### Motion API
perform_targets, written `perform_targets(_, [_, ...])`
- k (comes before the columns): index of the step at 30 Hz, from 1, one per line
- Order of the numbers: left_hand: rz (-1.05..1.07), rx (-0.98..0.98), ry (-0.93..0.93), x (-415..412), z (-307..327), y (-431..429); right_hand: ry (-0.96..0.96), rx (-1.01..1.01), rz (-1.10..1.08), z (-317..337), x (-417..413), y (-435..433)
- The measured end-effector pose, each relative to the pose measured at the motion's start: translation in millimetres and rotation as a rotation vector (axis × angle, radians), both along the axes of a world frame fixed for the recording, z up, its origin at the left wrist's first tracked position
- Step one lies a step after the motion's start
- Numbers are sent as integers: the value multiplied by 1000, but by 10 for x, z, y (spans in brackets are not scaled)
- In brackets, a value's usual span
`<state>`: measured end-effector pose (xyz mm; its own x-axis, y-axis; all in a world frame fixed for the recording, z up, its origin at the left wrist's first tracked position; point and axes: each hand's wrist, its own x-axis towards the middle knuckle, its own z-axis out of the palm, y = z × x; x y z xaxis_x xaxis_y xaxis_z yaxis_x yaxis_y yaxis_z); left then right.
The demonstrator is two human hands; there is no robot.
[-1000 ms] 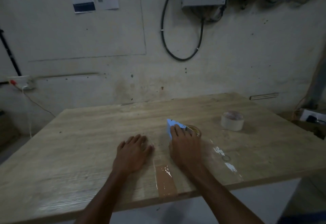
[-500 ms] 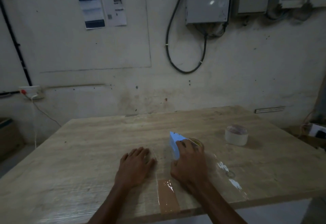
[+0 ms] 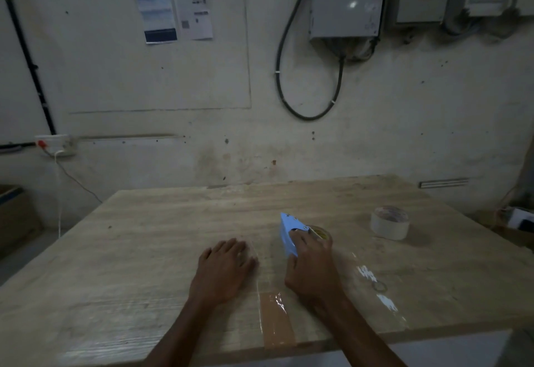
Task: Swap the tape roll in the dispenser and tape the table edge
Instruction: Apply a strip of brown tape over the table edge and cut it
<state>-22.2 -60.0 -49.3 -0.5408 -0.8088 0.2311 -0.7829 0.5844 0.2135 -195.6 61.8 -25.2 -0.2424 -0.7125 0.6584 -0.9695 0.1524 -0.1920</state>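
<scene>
My right hand point(image 3: 312, 268) grips a light blue tape dispenser point(image 3: 287, 232) resting on the wooden table point(image 3: 130, 265), with a brownish tape roll point(image 3: 319, 232) mounted in it. My left hand point(image 3: 224, 268) lies flat on the table, fingers spread, beside a strip of clear tape. A brown tape strip point(image 3: 276, 320) runs from the near table edge toward the dispenser. A separate white tape roll point(image 3: 390, 222) stands on the table to the right, apart from both hands.
Another clear tape strip with white glare point(image 3: 381, 294) runs to the near edge at the right. The wall behind carries electrical boxes point(image 3: 346, 5), a looped cable and papers. A box of items point(image 3: 520, 222) sits beyond the table's right side.
The camera has tilted up, so the table and hands sit lower in view. Both hands and the dispenser stay in nearly the same place on the table.
</scene>
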Motion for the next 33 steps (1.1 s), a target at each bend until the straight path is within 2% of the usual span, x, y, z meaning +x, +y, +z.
perform_targets(4, [0,-15,8,2,-12,2,41,23,32,29,14,24])
perform_targets(9, [-5,-28,2,10,-8,12,133,0,-55,12,0,-14])
perform_targets(33, [0,-31,-24,6,3,15,29,27,-37,-33,1,0])
